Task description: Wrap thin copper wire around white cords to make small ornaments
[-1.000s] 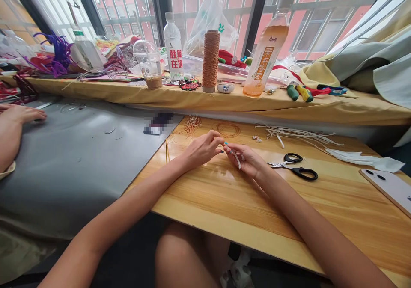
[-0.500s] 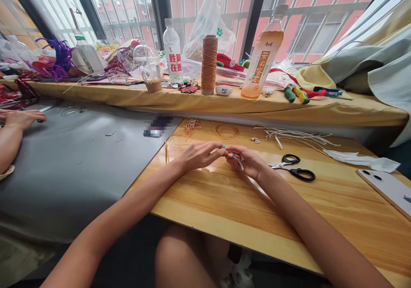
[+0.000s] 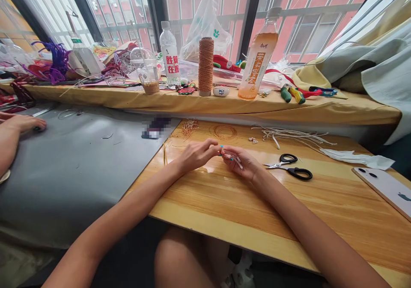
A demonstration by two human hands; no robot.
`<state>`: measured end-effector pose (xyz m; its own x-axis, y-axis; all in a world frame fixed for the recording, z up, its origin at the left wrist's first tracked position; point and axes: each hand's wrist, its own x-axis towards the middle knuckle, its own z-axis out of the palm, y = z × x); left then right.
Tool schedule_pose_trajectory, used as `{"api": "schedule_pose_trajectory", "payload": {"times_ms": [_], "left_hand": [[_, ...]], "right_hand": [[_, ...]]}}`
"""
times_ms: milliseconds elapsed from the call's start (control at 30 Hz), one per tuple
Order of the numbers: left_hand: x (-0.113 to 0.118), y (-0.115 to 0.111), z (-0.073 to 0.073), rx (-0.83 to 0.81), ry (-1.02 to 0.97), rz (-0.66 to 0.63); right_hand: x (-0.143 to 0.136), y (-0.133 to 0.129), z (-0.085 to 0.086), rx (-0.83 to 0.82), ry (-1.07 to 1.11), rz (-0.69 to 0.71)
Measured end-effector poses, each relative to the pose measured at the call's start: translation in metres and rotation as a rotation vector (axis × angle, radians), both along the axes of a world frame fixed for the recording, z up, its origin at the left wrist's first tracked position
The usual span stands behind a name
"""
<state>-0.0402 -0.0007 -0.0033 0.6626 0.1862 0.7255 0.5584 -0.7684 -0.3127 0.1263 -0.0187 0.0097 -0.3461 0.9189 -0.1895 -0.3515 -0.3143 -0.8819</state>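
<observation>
My left hand [image 3: 198, 154] and my right hand [image 3: 243, 163] meet fingertip to fingertip above the wooden board. A short piece of white cord [image 3: 238, 162] is pinched in my right hand, its ends sticking out below the fingers. Closed at the fingertips, my left hand works at the cord's far end; what sits between those fingers is too small to make out. Black-handled scissors [image 3: 290, 167] lie partly spread to the right of my right hand. Beyond the hands are a coil of thin orange thread [image 3: 224, 132] and a small white-and-orange knotted piece [image 3: 253, 140].
White cords [image 3: 289, 135], a tissue [image 3: 356, 157] and a phone [image 3: 383, 189] lie on the right. A tangle of thread [image 3: 190, 128] is at the back left. The ledge holds a brown thread spool [image 3: 206, 67] and a tea bottle [image 3: 258, 57]. Another person's hand [image 3: 24, 123] rests far left.
The view has shifted slightly. My left fingers have bent and drawn back a little from my right hand. The white cord stays in my right hand.
</observation>
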Motion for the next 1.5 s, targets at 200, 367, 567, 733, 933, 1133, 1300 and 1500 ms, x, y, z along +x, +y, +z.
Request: {"api": "schedule_pose_trajectory", "payload": {"times_ms": [200, 367, 567, 733, 933, 1133, 1300, 1500], "left_hand": [[0.003, -0.004, 0.007, 0.192, 0.162, -0.072], [0.002, -0.003, 0.01, 0.239, 0.218, -0.052], [-0.004, 0.0, 0.01, 0.245, 0.238, -0.048], [-0.005, -0.001, 0.009, 0.225, 0.214, -0.046], [-0.003, -0.002, 0.001, 0.103, 0.155, -0.037], [-0.001, -0.002, -0.005, -0.077, 0.046, -0.03], [0.007, -0.005, 0.0, -0.359, -0.131, -0.07], [0.016, 0.002, -0.004, -0.607, -0.273, -0.081]], "right_hand": [[0.004, 0.006, -0.005, -0.186, 0.146, 0.033], [0.005, 0.009, -0.01, -0.101, 0.137, 0.092], [0.006, 0.008, -0.01, -0.02, 0.146, 0.131], [0.006, 0.004, -0.008, 0.005, 0.152, 0.164], [0.004, 0.002, -0.009, -0.032, 0.162, 0.139], [-0.001, -0.005, 0.001, -0.028, 0.102, 0.093], [-0.005, -0.005, -0.001, 0.087, 0.018, -0.03], [-0.009, 0.0, -0.012, 0.277, -0.261, -0.258]]}}
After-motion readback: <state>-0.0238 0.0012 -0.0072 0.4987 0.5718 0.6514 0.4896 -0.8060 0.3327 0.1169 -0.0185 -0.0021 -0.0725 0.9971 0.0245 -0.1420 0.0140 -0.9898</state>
